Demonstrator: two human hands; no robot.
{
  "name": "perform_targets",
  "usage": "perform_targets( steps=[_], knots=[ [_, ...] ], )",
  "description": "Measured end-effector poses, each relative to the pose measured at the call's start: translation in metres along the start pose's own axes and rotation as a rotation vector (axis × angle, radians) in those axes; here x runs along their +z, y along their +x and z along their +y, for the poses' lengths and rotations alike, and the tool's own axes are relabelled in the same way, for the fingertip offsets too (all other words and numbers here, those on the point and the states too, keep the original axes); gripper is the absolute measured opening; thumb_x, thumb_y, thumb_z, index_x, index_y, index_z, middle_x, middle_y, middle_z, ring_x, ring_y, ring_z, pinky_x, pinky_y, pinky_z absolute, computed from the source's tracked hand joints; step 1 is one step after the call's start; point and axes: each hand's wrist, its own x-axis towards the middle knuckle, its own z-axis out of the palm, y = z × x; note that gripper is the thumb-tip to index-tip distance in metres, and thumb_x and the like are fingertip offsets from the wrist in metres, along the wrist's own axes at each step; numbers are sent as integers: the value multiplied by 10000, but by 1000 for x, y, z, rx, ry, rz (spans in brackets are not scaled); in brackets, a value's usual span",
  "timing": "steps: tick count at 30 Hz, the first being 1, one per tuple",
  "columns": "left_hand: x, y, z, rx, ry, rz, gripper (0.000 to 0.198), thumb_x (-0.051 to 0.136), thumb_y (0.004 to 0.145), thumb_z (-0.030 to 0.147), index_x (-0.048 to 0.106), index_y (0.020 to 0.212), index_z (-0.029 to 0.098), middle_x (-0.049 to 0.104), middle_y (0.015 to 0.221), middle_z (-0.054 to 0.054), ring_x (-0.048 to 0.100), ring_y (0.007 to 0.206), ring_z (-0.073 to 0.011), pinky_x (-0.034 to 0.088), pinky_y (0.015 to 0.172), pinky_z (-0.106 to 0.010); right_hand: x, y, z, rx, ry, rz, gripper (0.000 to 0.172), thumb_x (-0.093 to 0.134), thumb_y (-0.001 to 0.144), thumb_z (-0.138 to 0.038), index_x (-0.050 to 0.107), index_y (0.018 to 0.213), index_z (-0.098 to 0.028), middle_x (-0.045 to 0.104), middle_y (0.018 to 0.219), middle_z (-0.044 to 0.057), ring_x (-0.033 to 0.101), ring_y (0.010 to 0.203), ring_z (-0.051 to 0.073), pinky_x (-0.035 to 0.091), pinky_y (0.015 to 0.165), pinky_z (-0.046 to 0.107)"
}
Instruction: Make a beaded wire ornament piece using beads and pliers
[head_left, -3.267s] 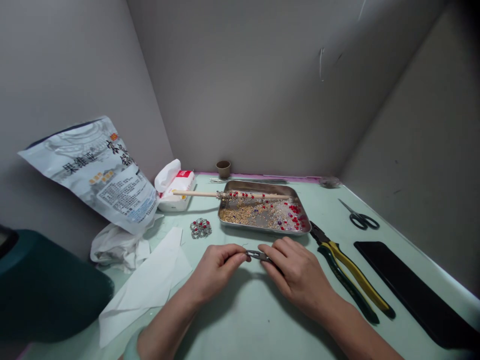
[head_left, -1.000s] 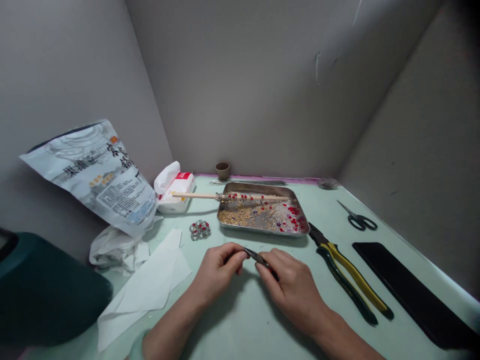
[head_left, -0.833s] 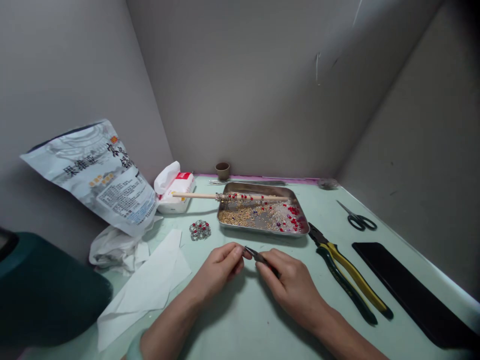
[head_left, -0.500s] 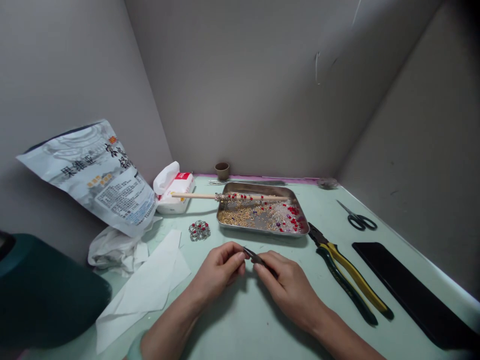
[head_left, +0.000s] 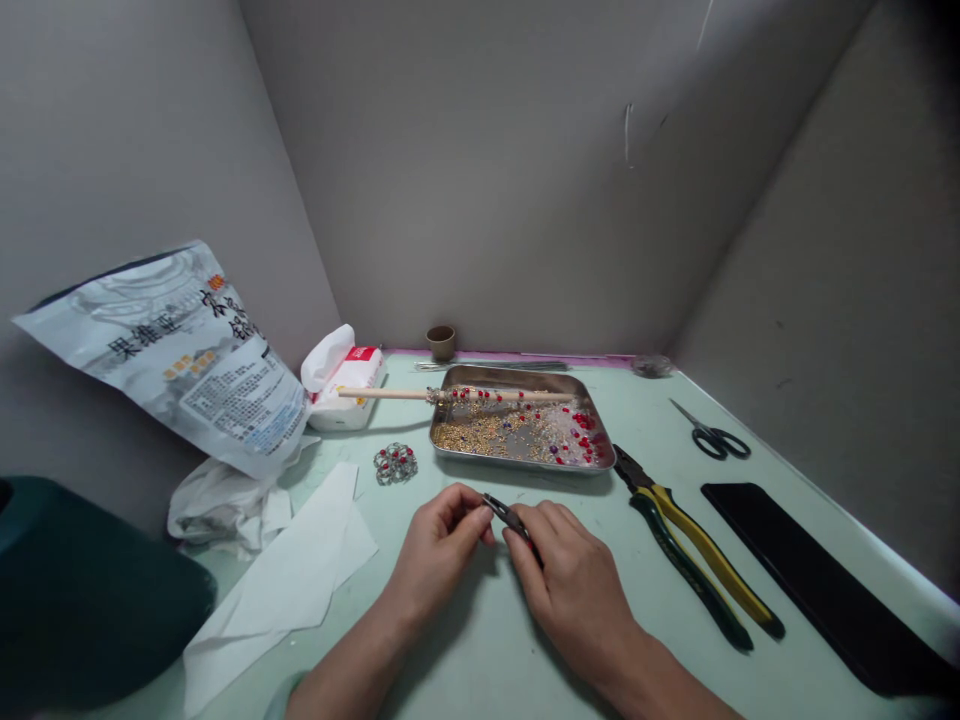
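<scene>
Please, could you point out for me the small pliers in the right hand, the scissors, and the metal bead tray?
Small pliers (head_left: 513,519): head view, on the dark metal head.
Scissors (head_left: 705,431): head view, near the pivot.
Metal bead tray (head_left: 517,462): head view, on the front wall.

Pouch (head_left: 169,365): dark characters read 果维亚. Adjacent larger black characters: only partly legible. Orange line: unreadable. White panel (head_left: 234,392): small print, too fine to read. Tissue pack (head_left: 349,392): red label (head_left: 361,353), lettering illegible.
</scene>
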Motion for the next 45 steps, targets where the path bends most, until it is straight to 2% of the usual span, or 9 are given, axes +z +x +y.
perform_targets(
  steps=[10, 17, 21, 24, 29, 34, 39, 45],
  knots=[
    [4, 2, -5, -77, -201, -41, 255, 616, 802, 396, 522, 800, 159, 527, 598, 37, 296, 417, -29, 197, 410, -184, 2, -1, -3, 3, -60, 66, 170, 442, 935, -258, 600, 939, -197, 587, 812, 48, 525, 787, 204, 352, 684, 315],
    [3, 1, -1, -92, -185, -42, 296, 653, 766, 429, 535, 789, 158, 520, 583, 37, 292, 418, -30, 183, 403, -186, 0, 0, -1, 34, 71, -6, 186, 428, 943, -257, 594, 875, -207, 596, 804, 33, 544, 774, 186, 380, 669, 292],
    [1, 2, -2, -80, -166, -45, 297, 645, 773, 435, 547, 799, 155, 523, 588, 29, 323, 438, -45, 214, 421, -192, -1, 1, -1, 67, 176, -68, 210, 413, 950, -264, 593, 855, -209, 600, 804, 29, 552, 767, 179, 396, 665, 282],
    [0, 2, -4, -20, -81, -22, 258, 624, 795, 403, 568, 785, 151, 540, 601, 15, 407, 502, -74, 282, 468, -202, -2, 1, -2, 91, 210, -97, 214, 411, 950, -265, 600, 867, -210, 604, 814, 30, 559, 773, 183, 407, 682, 290],
    [-1, 2, -6, 47, 41, 31, 210, 600, 817, 359, 577, 762, 158, 564, 636, 11, 488, 610, -104, 353, 564, -215, -2, 1, -3, 111, 199, -87, 211, 416, 944, -269, 606, 878, -204, 612, 831, 39, 570, 788, 192, 414, 684, 296],
    [-1, 3, -6, -41, -21, -35, 261, 571, 825, 419, 554, 803, 160, 505, 588, 32, 375, 489, -75, 263, 468, -209, -4, 2, -5, 123, 250, -112, 233, 412, 947, -258, 611, 839, -203, 625, 796, 29, 581, 731, 172, 419, 662, 280],
    [-1, 3, -4, -66, -22, -68, 300, 575, 813, 458, 525, 785, 163, 448, 571, 50, 312, 469, -61, 201, 442, -204, -4, 2, -3, 145, 248, -124, 243, 427, 939, -270, 610, 799, -197, 628, 770, 33, 585, 712, 173, 417, 651, 278],
    [-2, 1, -1, -190, -204, -161, 266, 540, 835, 441, 502, 839, 178, 371, 523, 86, 196, 416, -42, 121, 414, -193, -8, 5, -2, 168, 359, -191, 267, 427, 944, -292, 607, 776, -190, 632, 773, 27, 574, 720, 166, 415, 656, 270]
  ],
)
